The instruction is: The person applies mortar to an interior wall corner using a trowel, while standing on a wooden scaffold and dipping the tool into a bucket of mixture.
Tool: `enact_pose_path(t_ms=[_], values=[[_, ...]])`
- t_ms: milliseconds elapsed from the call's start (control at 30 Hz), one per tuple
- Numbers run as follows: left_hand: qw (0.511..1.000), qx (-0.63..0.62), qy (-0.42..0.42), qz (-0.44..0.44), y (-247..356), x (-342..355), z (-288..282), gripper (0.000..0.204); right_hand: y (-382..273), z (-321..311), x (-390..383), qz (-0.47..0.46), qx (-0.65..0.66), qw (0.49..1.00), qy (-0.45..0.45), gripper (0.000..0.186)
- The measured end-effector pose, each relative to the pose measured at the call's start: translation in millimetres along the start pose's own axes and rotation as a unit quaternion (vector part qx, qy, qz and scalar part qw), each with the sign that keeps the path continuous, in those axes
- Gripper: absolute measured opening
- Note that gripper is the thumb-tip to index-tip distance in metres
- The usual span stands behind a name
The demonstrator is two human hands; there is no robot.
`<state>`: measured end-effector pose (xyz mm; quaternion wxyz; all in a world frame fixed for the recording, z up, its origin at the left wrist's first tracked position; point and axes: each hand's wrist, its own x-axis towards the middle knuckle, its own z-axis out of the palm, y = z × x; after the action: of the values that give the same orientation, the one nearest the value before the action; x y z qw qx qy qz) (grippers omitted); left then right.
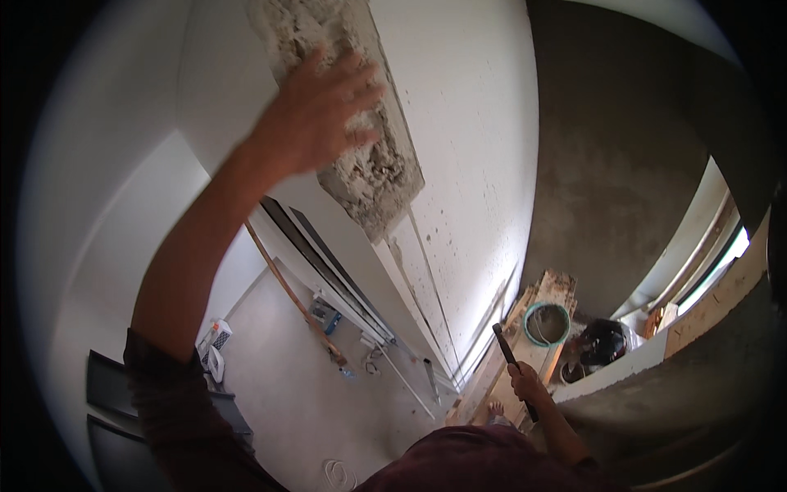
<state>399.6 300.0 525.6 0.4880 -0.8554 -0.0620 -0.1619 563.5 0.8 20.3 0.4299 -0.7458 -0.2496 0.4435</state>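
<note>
My left hand [332, 107] is raised with its fingers spread, slightly blurred, and holds nothing. It is over a rough, broken strip of exposed masonry [381, 176] on the white wall; whether the fingertips touch it I cannot tell. Lower right, my right hand [526, 384] is wrapped round a dark, narrow, bar-like tool [507, 348], which slants up and to the left. The tool's exact kind does not show. Beyond it, a teal-rimmed bucket [567, 328] containing grey wet material stands on wooden planks [489, 377].
A black, shiny object [605, 343] lies right of the bucket. Dark grey plaster [611, 164] covers the far wall, and a window [725, 254] is at right. Below left, a wooden pole [283, 279], a blue item [325, 316] and a white cable coil [338, 474] lie near the white wall.
</note>
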Motion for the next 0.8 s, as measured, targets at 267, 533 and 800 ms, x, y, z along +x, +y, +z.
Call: enact_pose_path(t_ms=[267,533,800], values=[[0.960,-0.141,-0.212,0.115,103.8,-72.4,-24.6,0.043,34.6,29.6,-33.7,-0.054,0.020,0.998,-0.032,0.027],[0.705,-0.694,-0.138,-0.058,235.6,-246.4,-49.8,0.023,-150.4,39.8,-41.6,-0.444,-0.029,0.893,0.077,0.044],[0.456,-0.489,-0.522,-0.530,571.6,-615.3,-19.7,0.064,-357.3,62.8,-29.1,-0.651,-0.119,0.700,0.268,0.051]])
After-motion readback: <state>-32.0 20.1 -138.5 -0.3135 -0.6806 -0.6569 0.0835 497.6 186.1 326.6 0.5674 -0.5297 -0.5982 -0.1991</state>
